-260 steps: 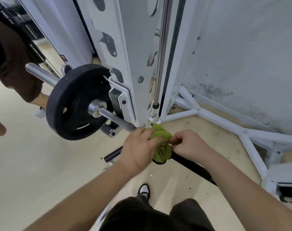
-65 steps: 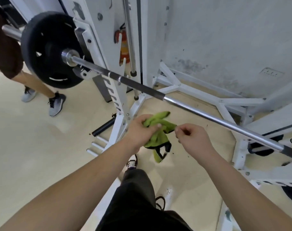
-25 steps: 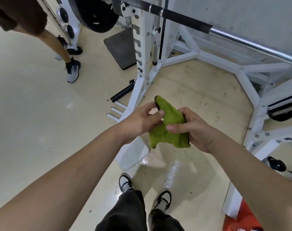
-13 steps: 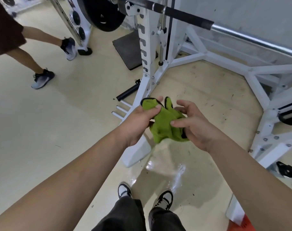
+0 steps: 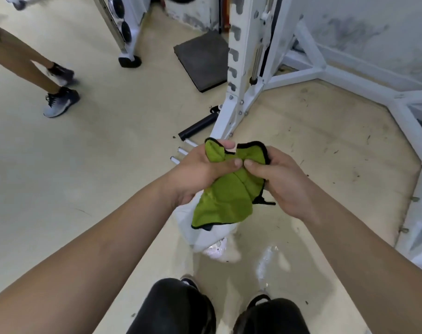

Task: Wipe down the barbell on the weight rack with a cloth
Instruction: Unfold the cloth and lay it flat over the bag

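A green cloth (image 5: 225,196) with a black hem hangs between both my hands, in front of my body and above the floor. My left hand (image 5: 197,169) pinches its upper left edge. My right hand (image 5: 279,179) pinches the upper right part, thumb tips nearly touching. The white weight rack upright (image 5: 243,68) stands just beyond my hands. The barbell is out of view above the frame.
The rack's white base beams (image 5: 330,73) spread over the floor to the right. A dark mat (image 5: 202,59) lies behind the upright, a black roller (image 5: 197,127) beside its foot. Another person's legs and shoes (image 5: 58,100) stand at the left. A wet patch (image 5: 265,259) shines near my feet.
My view has tilted further down, so the barbell and plate have left the frame. Both hands have spread the cloth more open. The other person has stepped nearer on the left.
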Available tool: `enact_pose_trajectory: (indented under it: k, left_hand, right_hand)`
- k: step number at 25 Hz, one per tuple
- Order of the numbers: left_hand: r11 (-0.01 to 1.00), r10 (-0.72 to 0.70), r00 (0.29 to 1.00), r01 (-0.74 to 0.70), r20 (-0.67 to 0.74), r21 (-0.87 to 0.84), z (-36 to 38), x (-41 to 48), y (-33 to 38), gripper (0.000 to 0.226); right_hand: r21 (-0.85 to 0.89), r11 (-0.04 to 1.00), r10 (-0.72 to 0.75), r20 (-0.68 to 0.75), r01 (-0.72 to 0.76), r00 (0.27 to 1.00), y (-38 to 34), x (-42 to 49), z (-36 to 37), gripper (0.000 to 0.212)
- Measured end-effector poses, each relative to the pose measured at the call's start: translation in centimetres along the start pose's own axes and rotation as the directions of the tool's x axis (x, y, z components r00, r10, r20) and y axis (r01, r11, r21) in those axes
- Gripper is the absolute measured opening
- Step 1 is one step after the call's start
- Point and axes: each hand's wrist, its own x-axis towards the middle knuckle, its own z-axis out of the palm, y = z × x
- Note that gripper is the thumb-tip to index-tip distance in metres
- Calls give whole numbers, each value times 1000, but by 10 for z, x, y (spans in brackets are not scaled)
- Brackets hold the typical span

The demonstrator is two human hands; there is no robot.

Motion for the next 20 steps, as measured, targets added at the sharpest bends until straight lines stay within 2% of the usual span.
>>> enact_pose_trajectory:
  k: [4, 8, 10, 13, 16, 17, 18, 20]
  left_hand:
    - [985, 37, 995, -52, 92, 165, -40, 64, -83, 54]
    - [910, 38, 997, -7, -66, 415, -56, 113, -152, 34]
    - [927, 47, 987, 14, -153, 374, -64, 133, -185, 29]
    - [992, 3, 963, 31, -268, 124, -66, 161, -220, 15]
    - [993, -38, 949, 2, -312, -115, -68, 174, -234, 34]
    - [986, -31, 952, -22, -304, -167, -67, 176, -235, 26]
    - [980, -6, 955, -54, -296, -192, -66, 179, -235, 12]
    - [991, 61, 962, -91, -266, -100, -65, 184, -235, 12]
  right_hand:
    - [-34, 999, -38, -51, 36, 998, 86, 80, 1, 21]
    - [-93, 984, -169, -180, 155, 969, 158, 139, -8, 13]
    - [-118, 970, -231, -196, 210, 953, 184, 159, -11, 15]
    - [-190, 947, -294, -198, 257, 935, 212, 183, -15, 11]
    - [-189, 954, -267, -183, 233, 946, 228, 201, -23, 13]
    - [-182, 963, -233, -192, 199, 953, 234, 208, -28, 15]
    - [-184, 970, -196, -212, 158, 957, 240, 213, -33, 18]
    - [-213, 974, -131, -241, 79, 962, 256, 221, -41, 31]
